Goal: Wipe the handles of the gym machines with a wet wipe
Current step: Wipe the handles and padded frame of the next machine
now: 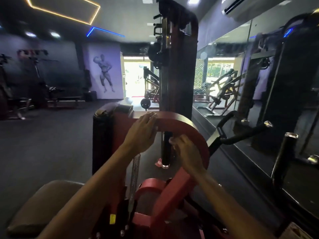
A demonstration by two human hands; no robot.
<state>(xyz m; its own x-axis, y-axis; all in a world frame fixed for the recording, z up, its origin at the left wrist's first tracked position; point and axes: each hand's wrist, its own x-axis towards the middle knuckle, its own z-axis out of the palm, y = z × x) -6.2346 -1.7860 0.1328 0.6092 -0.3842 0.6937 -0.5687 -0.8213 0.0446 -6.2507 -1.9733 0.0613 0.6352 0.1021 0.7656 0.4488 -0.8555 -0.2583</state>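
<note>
A red gym machine has a curved red arm (179,121) in the middle of the view. From it hangs a vertical black handle (166,149) with a chrome end cap. My left hand (140,133) rests on top of the red arm, fingers curled over its edge. My right hand (185,150) grips the black handle from the right side. A bit of white between its fingertips looks like the wet wipe (171,140), mostly hidden by the fingers.
A tan padded seat (43,204) lies at lower left. A steel spring (135,169) runs down beside my left forearm. Two more black handles (245,133) (284,152) stand at right before a wall mirror (224,75). Dark floor and other machines fill the left.
</note>
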